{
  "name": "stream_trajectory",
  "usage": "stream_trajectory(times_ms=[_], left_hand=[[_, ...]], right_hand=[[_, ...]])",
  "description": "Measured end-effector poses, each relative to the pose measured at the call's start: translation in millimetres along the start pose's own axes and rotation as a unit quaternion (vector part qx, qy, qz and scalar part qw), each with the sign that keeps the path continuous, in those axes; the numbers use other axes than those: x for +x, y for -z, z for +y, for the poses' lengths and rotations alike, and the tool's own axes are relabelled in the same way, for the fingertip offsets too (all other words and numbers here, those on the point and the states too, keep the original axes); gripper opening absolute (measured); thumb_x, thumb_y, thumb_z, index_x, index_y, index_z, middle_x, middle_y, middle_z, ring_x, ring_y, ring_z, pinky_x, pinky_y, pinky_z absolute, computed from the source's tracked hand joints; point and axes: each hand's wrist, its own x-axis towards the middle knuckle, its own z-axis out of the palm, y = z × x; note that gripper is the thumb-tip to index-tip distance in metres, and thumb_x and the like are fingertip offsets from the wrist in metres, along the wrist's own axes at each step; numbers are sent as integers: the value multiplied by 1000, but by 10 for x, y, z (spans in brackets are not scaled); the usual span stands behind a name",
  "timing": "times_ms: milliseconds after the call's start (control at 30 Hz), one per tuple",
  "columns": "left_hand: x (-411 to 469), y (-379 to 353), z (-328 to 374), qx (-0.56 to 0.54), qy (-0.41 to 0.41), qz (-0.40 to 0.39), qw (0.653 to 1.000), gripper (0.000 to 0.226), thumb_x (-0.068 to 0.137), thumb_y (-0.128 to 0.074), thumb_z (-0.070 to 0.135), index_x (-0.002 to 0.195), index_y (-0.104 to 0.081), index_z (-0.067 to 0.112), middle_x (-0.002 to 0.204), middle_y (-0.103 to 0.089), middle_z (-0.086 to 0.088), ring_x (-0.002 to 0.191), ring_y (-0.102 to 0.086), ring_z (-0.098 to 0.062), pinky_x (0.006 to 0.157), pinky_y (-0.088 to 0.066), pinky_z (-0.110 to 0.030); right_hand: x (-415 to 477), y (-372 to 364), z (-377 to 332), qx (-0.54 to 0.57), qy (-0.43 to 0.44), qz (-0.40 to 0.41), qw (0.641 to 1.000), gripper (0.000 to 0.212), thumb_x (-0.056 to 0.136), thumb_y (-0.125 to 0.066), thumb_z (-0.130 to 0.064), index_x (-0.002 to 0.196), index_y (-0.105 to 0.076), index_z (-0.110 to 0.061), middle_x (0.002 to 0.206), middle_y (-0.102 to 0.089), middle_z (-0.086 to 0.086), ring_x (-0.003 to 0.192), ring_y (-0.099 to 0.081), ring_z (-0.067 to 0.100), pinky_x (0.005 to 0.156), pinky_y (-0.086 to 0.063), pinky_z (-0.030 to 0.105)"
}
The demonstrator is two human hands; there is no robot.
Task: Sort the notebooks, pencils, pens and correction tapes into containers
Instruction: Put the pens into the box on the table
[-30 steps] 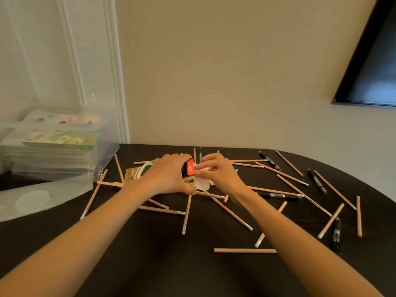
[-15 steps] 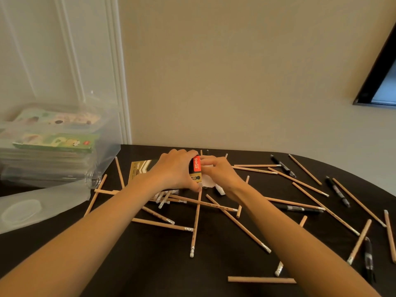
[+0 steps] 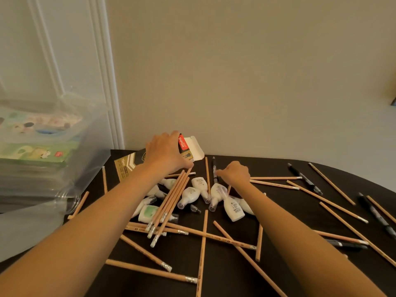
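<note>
Head view: my left hand (image 3: 165, 153) is wrapped around the pencil box (image 3: 128, 166), fingers clamped over its red-labelled end, and the box is tipped with its open flap (image 3: 196, 146) sticking up. A bundle of pencils (image 3: 169, 202) slants down from the box's mouth, its eraser ends resting just below the box among the correction tapes (image 3: 199, 186). I think the main risk is that bundle: if I tilt the box further or loosen my grip, the pencils could slide free and fan out across the table (image 3: 231, 279), joining the loose pencils (image 3: 150, 271) well below the box. They could also push the tapes around, since tapes and bundle are touching. My right hand (image 3: 234, 173) sits just right of the box with its fingers curled in at the end of a black pen (image 3: 215, 170). I cannot tell whether it is pinching the pen or only nudging it, and a careless drag could roll the pen into the tapes. My left hand hides the box's middle, so I cannot see whether the pencil tips are inside the mouth. Left of the box, the notebooks (image 3: 36, 155) show only as a blur through the wall of the clear container (image 3: 90, 146), which is cut off by the frame edge. More pens (image 3: 304, 179) lie far right of the box, some of them also cut off by the frame edge.
</note>
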Motion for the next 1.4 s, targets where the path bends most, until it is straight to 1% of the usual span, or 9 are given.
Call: stream_trajectory(times_ms=[167,333,500,600,700,933,1133,1300,1400], left_hand=[[87,-124,-44,12,-2,-14,1000,83,71,-75,48,136,-33,19,130,-48,-6,120,-45,-25,98,-42,-42],[14,-131,-40,33,-9,-21,999,85,71,-73,51,138,-31,20,131,-46,-5,121,-42,-24,97,-39,-38],[-186,-6,-48,32,-20,-35,999,82,72,-73,49,137,-31,21,130,-47,-3,121,-42,-22,97,-37,-37],[-423,123,-48,21,-16,-40,999,83,72,-74,46,139,-30,21,133,-46,-2,124,-42,-22,100,-37,-39],[-578,170,-81,11,4,-56,998,85,69,-76,46,138,-33,22,135,-47,-2,126,-41,-23,103,-36,-41],[-1066,489,-91,-55,-13,-83,995,94,68,-79,42,144,-29,21,145,-39,-1,132,-36,-23,108,-34,-42],[-1440,748,21,-133,-93,-115,980,94,69,-80,31,145,-26,20,147,-35,2,134,-33,-16,103,-30,-25],[-1620,862,15,-163,-109,-122,973,93,70,-80,29,145,-25,23,147,-34,3,133,-33,-15,95,-27,-19],[-1697,910,21,-180,-115,-129,968,93,70,-81,27,144,-26,23,147,-34,3,133,-33,-15,97,-27,-20]], right_hand=[[130,-133,-48,-64,-5,-7,998,31,83,-66,-31,101,-56,-8,109,-60,10,112,-52,28,96,-40,38],[136,-129,-6,51,4,80,996,20,87,-63,-25,97,-66,-9,95,-68,7,95,-62,23,93,-46,43],[-178,176,-22,274,50,158,947,10,91,-58,-19,97,-61,-12,93,-66,6,93,-60,18,82,-44,29],[-511,498,-76,420,72,104,898,4,92,-54,-14,94,-58,-14,79,-63,0,79,-59,11,86,-46,28],[-728,710,-87,466,113,28,877,8,93,-52,-8,88,-59,-10,75,-61,2,70,-58,10,77,-48,23],[-1338,889,-121,406,207,-39,889,9,91,-56,-8,85,-60,-13,79,-63,4,73,-61,10,66,-51,15],[-1788,884,-288,318,294,-51,900,11,92,-55,-9,100,-62,-9,85,-64,0,77,-60,6,73,-50,16],[-2045,860,-346,229,348,10,909,17,92,-56,-15,109,-57,-13,95,-53,-10,86,-51,2,71,-42,9],[-2160,861,-353,198,357,31,912,11,85,-66,-17,94,-65,-11,93,-51,-5,87,-49,9,76,-42,20]])
